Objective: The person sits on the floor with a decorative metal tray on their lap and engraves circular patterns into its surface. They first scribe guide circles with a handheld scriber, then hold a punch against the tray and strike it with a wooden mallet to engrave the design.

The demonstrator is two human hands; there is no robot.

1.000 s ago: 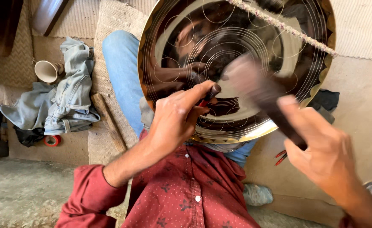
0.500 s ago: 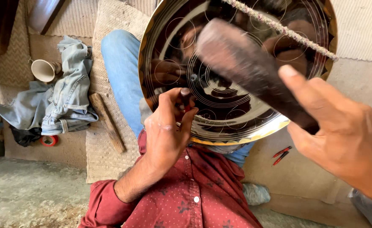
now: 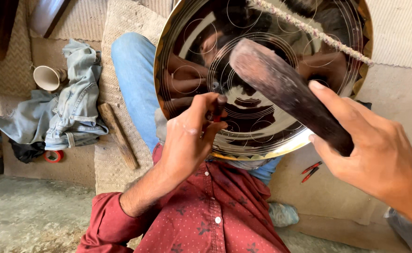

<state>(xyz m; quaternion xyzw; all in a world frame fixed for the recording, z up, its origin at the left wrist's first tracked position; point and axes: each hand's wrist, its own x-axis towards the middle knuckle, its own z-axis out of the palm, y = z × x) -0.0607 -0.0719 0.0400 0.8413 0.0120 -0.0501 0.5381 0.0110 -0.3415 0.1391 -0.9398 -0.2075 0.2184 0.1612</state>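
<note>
A large round shiny metal plate [image 3: 271, 28] with engraved circles and a scalloped gold rim rests tilted on my lap. My left hand [image 3: 189, 136] pinches a short dark chisel [image 3: 219, 107] whose tip touches the plate's lower middle. My right hand [image 3: 374, 154] grips the dark wooden mallet [image 3: 281, 89], raised above and to the right of the chisel, its head over the plate's centre. A twisted rope [image 3: 309, 29] crosses the plate's upper right.
A wooden stick [image 3: 118, 136] lies on the woven mat [image 3: 121, 28] to the left of my blue-jeaned leg. Further left are crumpled denim cloth [image 3: 70, 112], a white cup [image 3: 47, 77] and a red tape roll [image 3: 54, 155]. Red-handled pliers [image 3: 311, 171] lie at right.
The mallet has swung from low near the chisel up and back over the plate. My left hand has kept the chisel against the plate, shifting slightly right.
</note>
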